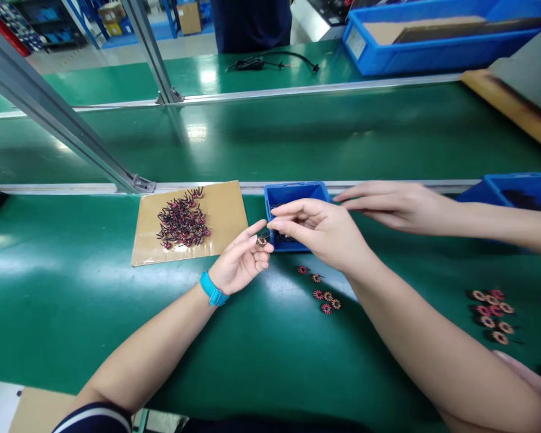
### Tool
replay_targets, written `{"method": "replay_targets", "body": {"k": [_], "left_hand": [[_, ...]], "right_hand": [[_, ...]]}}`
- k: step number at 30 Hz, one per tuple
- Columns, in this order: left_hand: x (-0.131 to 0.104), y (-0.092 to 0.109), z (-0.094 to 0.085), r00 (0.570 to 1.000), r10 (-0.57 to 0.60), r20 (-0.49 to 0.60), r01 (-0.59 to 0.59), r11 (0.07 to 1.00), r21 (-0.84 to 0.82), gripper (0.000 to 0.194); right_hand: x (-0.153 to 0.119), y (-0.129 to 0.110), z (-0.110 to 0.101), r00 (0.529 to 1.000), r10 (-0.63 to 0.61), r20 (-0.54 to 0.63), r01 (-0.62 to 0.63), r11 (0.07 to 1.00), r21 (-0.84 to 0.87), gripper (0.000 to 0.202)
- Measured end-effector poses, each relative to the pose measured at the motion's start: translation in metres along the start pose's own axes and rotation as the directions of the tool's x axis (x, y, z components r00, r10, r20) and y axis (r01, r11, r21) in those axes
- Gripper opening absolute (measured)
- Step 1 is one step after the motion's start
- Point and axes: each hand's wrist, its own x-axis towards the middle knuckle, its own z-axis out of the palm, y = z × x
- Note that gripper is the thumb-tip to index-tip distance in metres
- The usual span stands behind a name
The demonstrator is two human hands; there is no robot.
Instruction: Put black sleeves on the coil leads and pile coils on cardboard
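Note:
My left hand (244, 257), with a teal band at the wrist, holds a small wound ring part (262, 240) with dark leads at its fingertips. Close beside it, my right hand (320, 231) has thumb and forefinger pinched together over the small blue bin (297, 192); what is between them is too small to make out. Dark parts lie in that bin, partly hidden by the hand. Several red and copper-coloured rings (327, 296) lie on the green table below. A pile of similar parts (183, 221) sits on a cardboard sheet (228, 207) at the left.
Another person's hand (397, 205) reaches in from the right, beside the small bin. More rings (493, 316) lie at the right, near another blue bin (491, 191). A metal post (85, 132) slants at the left. Black cables (252, 63) and a large blue bin (388, 59) are at the back.

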Motion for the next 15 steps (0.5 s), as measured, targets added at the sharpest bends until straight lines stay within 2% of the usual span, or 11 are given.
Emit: {"method": "replay_targets", "body": {"k": [4,10,15], "left_hand": [[-0.0011,0.0005,0.0022,1.000,0.008,-0.012,-0.008,1.000,0.006,0.044],[-0.0014,0.0006,-0.0010,1.000,0.029,-0.002,-0.029,0.999,0.019,0.052],[-0.0005,0.0012,-0.0037,0.999,0.053,0.009,-0.053,0.998,-0.027,0.034]], "right_hand": [[-0.0006,-0.0013,0.0045,0.998,0.029,0.048,-0.035,0.992,0.121,0.029],[-0.0003,-0.0015,0.0058,0.993,-0.002,0.120,0.005,1.000,-0.025,0.026],[0.0047,0.0037,-0.0015,0.995,-0.031,0.097,0.039,0.995,-0.090,0.025]]}}
